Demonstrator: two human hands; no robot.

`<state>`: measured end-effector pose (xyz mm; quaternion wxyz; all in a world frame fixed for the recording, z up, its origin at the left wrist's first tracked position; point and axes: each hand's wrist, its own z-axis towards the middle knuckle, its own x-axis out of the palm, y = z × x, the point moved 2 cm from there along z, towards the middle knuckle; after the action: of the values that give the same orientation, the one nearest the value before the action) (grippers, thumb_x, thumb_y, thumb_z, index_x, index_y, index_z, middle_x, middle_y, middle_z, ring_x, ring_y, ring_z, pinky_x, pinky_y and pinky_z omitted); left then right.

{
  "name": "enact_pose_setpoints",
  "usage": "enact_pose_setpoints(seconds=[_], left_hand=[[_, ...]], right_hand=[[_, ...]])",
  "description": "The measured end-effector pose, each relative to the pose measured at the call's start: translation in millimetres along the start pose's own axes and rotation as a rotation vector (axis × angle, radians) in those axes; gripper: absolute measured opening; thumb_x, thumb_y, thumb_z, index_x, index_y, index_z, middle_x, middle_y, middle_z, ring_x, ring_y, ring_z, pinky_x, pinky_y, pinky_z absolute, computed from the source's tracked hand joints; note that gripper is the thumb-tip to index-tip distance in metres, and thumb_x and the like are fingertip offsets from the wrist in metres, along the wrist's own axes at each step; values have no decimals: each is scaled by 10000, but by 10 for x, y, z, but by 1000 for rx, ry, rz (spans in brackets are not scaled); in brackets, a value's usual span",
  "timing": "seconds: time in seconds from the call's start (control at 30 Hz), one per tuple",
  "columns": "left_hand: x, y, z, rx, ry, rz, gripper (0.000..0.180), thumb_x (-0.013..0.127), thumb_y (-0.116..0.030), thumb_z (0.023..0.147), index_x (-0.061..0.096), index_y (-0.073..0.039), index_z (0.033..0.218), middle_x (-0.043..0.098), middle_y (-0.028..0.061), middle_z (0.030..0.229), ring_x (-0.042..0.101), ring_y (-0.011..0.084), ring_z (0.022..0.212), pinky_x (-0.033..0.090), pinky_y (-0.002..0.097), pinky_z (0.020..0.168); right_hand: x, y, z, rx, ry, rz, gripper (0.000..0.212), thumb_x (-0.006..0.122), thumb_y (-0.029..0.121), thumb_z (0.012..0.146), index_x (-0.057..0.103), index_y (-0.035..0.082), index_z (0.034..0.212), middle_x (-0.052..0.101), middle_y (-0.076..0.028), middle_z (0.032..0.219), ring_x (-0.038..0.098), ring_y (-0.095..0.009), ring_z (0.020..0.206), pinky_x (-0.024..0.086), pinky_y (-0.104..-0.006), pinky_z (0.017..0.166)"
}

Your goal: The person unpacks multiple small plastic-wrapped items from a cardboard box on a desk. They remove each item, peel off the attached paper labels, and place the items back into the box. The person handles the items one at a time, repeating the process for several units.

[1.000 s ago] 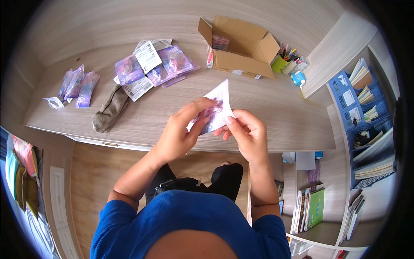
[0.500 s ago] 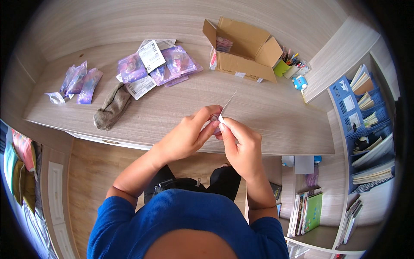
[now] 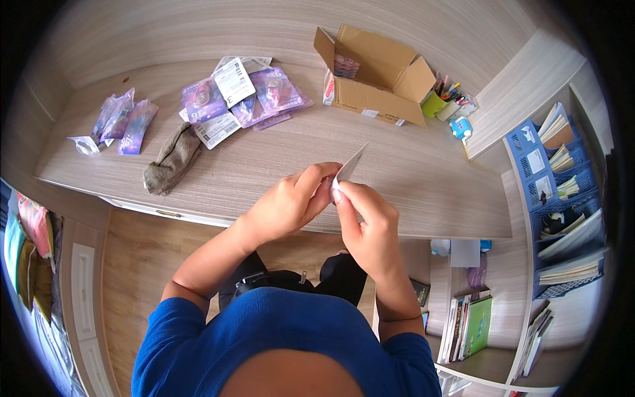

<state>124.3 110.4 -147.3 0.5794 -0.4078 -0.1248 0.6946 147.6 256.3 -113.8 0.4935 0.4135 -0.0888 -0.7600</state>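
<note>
White packet [image 3: 350, 163]: thin, flat, seen almost edge-on; tilted, upper corner pointing up and to the right; held in the air above the front part of the desk, not touching it.
Left hand [image 3: 291, 202]: fingers curled shut around the packet's lower end; thumb and forefinger pinch it from the left side.
Right hand [image 3: 367, 221]: fingertips closed on the same lower end from the right, thumb pressed against the packet; the two hands touch each other at the pinch.
Desk [image 3: 423, 178]: light wood grain, L-shaped into the corner; both forearms come up over its front edge.
Cardboard box [image 3: 374, 73]: open, flaps up, at the back of the desk, well apart from the hands; a small packet stands inside.
Purple packets [image 3: 254, 99]: loose, overlapping pile left of the box, mixed with white cards.
Grey sock [image 3: 172, 159]: lying crumpled just in front of that pile.
Second purple packets [image 3: 126, 119]: smaller cluster far left on the desk, near a clear scrap of wrapper.
Pen holder [image 3: 446, 99]: green and white cups with pens, right of the box.
Blue shelf rack [image 3: 562, 198]: to the right, holding papers and books.
</note>
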Motion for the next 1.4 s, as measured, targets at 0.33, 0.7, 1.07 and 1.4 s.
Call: enact_pose_setpoints(seconds=[0.33, 0.7, 1.07, 1.4], left_hand=[[13, -38, -13, -57, 50, 7, 294, 552, -67, 858, 464, 10, 1128, 624, 211, 865, 629, 376, 775, 511, 401, 625], [-14, 24, -133, -88, -18, -138, 292, 513, -70, 885, 389, 12, 1136, 619, 208, 882, 644, 343, 801, 514, 378, 642], [11, 80, -200, 58, -23, -88, 225, 514, -136, 885, 413, 32, 995, 547, 211, 835, 564, 379, 710, 461, 420, 602], [-54, 122, -255, 77, -15, -31, 211, 464, -165, 907, 395, 33, 908, 506, 223, 801, 535, 400, 727, 440, 436, 629]], right_hand=[[20, -67, -18, 32, 2, 48, 129, 581, 0, 849, 601, -63, 960, 643, -152, 792, 645, -200, 702, 497, -279, 620], [132, -40, 0, 91, -32, 149, 121, 586, 16, 845, 627, -29, 949, 649, -168, 807, 648, -268, 715, 494, -311, 621], [228, -228, -150, 155, 40, 122, 180, 509, 73, 917, 563, -84, 988, 598, -104, 882, 587, -159, 801, 512, -287, 698], [273, -15, -43, 102, 52, -42, 219, 602, 107, 863, 620, -89, 960, 654, -187, 867, 627, -252, 745, 517, -334, 676]])
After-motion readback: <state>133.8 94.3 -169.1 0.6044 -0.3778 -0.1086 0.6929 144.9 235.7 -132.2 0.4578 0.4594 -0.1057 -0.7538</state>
